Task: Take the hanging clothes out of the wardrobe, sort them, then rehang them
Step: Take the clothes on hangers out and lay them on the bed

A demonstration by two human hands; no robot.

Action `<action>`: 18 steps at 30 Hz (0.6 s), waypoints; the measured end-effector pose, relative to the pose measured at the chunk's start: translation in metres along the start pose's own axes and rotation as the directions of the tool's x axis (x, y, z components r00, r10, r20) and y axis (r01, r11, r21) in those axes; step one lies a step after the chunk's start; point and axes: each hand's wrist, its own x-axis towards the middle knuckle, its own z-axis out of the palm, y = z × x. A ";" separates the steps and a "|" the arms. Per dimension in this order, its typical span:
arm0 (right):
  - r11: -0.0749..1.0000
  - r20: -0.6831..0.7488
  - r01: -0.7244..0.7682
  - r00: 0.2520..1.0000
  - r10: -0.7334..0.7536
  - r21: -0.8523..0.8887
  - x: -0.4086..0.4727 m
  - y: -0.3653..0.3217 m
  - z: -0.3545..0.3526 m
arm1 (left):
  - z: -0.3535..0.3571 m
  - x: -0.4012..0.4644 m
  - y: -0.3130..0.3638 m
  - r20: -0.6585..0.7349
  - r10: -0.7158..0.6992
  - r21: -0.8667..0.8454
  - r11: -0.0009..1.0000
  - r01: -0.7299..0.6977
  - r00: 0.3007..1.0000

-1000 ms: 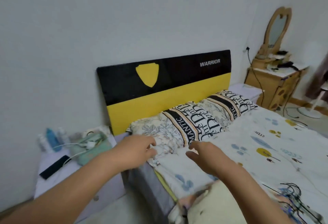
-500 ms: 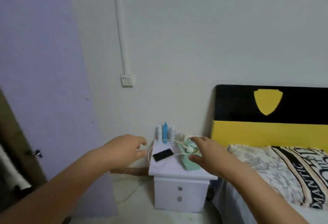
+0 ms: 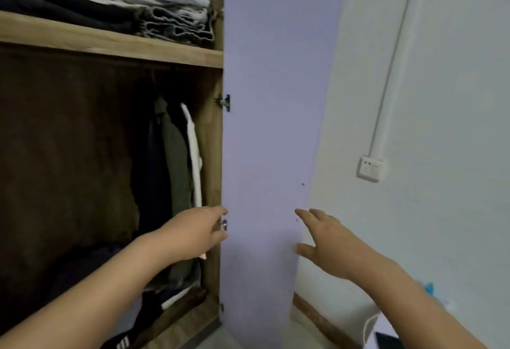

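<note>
Far left, the open wooden wardrobe (image 3: 110, 50) carries folded dark and grey clothes on its upper shelf. Below, toward its right side, a dark, an olive and a white hanging garment (image 3: 176, 161) remain on the rail, so removal looks unfinished; sorting and rehanging are left. The left hand (image 3: 197, 234) reaches toward them, loosely curled, holding nothing. Right of it stands the lilac door (image 3: 270, 100), then the right hand (image 3: 328, 241), fingers spread, empty. Half a second ago the view faced the nightstand and bed; it has swung left.
</note>
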 end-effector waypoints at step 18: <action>0.867 -0.108 0.436 0.900 -0.422 0.242 0.225 -0.206 0.001 | -0.097 0.031 -0.218 -0.209 -0.299 -0.173 0.948 0.266 0.931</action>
